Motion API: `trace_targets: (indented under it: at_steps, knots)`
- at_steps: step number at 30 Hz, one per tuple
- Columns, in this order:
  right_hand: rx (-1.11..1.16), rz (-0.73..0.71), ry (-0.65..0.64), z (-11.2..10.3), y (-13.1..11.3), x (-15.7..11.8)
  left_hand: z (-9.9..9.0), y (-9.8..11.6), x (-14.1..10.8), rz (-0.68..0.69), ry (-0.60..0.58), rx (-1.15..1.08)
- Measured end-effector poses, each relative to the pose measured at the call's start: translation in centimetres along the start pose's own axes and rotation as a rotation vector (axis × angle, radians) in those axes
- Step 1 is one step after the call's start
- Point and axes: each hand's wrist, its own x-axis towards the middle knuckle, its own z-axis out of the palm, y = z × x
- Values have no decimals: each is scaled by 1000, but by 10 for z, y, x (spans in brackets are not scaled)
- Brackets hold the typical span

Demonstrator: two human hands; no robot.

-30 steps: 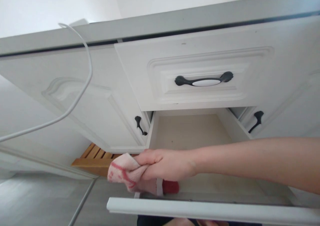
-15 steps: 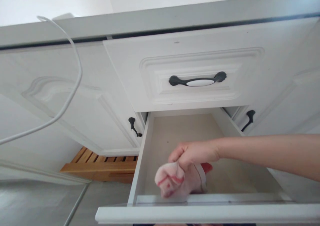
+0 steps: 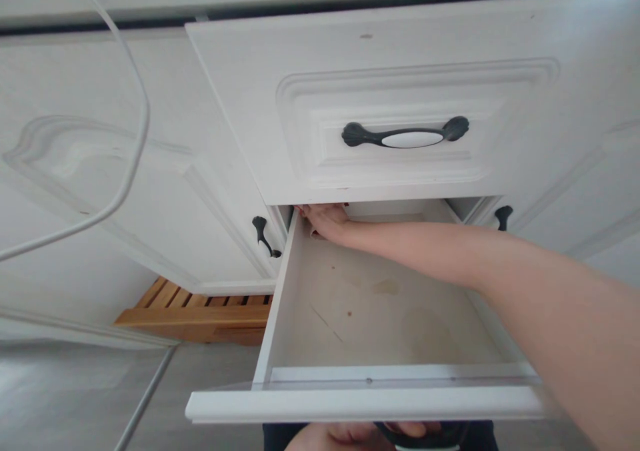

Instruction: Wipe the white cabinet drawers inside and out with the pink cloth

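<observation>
My right hand [image 3: 326, 220] reaches to the back left corner of the pulled-out drawer [image 3: 280, 318]. Under its palm and fingers is a pinkish-white cloth with red marks [image 3: 316, 235], mostly hidden, pressed against the drawer's inside; only bits of its edge show. At the bottom edge of the view, my left hand [image 3: 340, 436] is partly cut off below the drawer front. Its fingers appear hooked behind the dark drawer handle [image 3: 425, 436]. The drawer's beige floor has brownish stains and small specks.
Above is a shut drawer front [image 3: 415, 44] with a dark-and-white handle [image 3: 405, 135]. Cabinet doors flank it, each with a dark handle [image 3: 265, 236]. A white cable [image 3: 143, 118] hangs at the left. A slatted wooden piece [image 3: 200, 314] stands on the grey floor.
My right hand has moved the cloth from the drawer's front to its back left corner. The view has tilted down, showing more of my left hand and the lower handle.
</observation>
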Motion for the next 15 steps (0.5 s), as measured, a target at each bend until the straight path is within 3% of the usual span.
trace_targets:
  at_steps: [3,7,9,15]
  knots:
    - [-198,-62,-12,6,16,-8,-4,-3,2,-6,-23,-4]
    - [-416,-137,-79,-2,47,-48,-6,-17,7,-13,-39,-25]
    - [-407,-56,-81,-13,62,-68,-8,-26,7,-20,-44,-35]
    - [-324,377,-148,-55,105,-110,-20,-37,6,42,-107,36]
